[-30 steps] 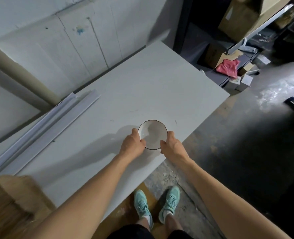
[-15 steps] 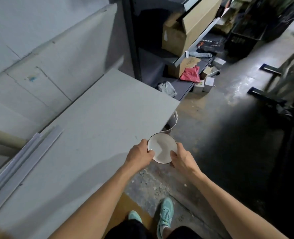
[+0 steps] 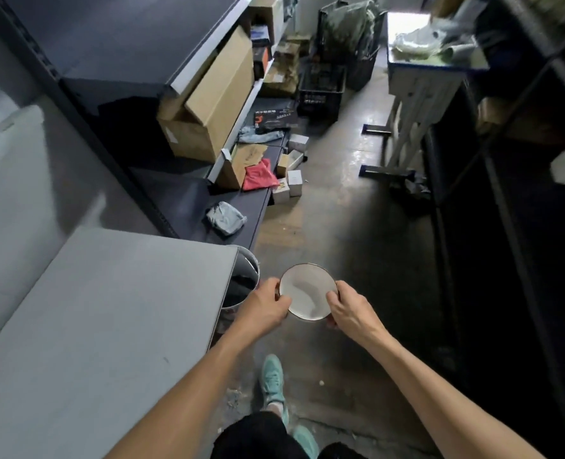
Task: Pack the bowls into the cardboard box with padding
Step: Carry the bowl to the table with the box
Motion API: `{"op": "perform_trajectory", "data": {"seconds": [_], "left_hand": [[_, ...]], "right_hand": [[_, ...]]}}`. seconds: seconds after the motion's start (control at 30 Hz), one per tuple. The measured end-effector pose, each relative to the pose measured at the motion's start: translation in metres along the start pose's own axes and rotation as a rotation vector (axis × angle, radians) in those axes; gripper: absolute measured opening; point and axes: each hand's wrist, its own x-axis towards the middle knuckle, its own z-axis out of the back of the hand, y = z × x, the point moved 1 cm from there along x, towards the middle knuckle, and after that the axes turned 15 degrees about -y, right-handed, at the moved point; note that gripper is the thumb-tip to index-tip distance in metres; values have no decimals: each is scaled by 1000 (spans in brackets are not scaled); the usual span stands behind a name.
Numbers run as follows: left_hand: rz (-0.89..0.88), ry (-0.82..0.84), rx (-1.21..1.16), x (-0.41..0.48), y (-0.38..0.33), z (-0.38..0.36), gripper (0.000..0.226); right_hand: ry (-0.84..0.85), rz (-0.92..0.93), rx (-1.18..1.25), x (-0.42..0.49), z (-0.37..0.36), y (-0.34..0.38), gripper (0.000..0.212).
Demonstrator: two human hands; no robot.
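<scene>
The bowl [image 3: 307,291] is white and shallow with a thin dark line round its rim. It is empty inside and tipped slightly toward the camera. It hangs in the air over the floor [image 3: 340,210], just past the right edge of the desk [image 3: 109,309], and touches nothing but the hands. The left hand [image 3: 266,308] grips the left rim, its fingers [image 3: 282,301] curled round the edge. The right hand [image 3: 350,309] pinches the right rim, thumb on top and the other fingers tucked beneath. A metal bucket [image 3: 244,276] stands against the desk's far corner, just left of the bowl. Ahead, a strip of bare floor runs between the cluttered low shelf [image 3: 188,200] on the left and dark racking [image 3: 506,226] on the right. A teal shoe [image 3: 272,380] stands below the bowl.
</scene>
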Motion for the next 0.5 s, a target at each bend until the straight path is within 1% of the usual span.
{"op": "perform_trajectory", "data": {"seconds": [0.07,0.1,0.13,0.33,0.5], "left_hand": [[-28,26,-7,24,-12,-4,18],[-45,34,-10,36,-19,-5,12],[-58,39,-11,49,-24,-6,11],[-85,115,-29,134,-51,4,27],[-132,116,1,204,-80,19,34]], "right_hand": [[-18,-26,11,17,6,3,23],[-26,-33,13,27,8,5,23],[-35,-42,12,37,10,8,23],[-73,-128,-8,106,17,47,26],[-109,-123,-10,169,26,85,26]]}}
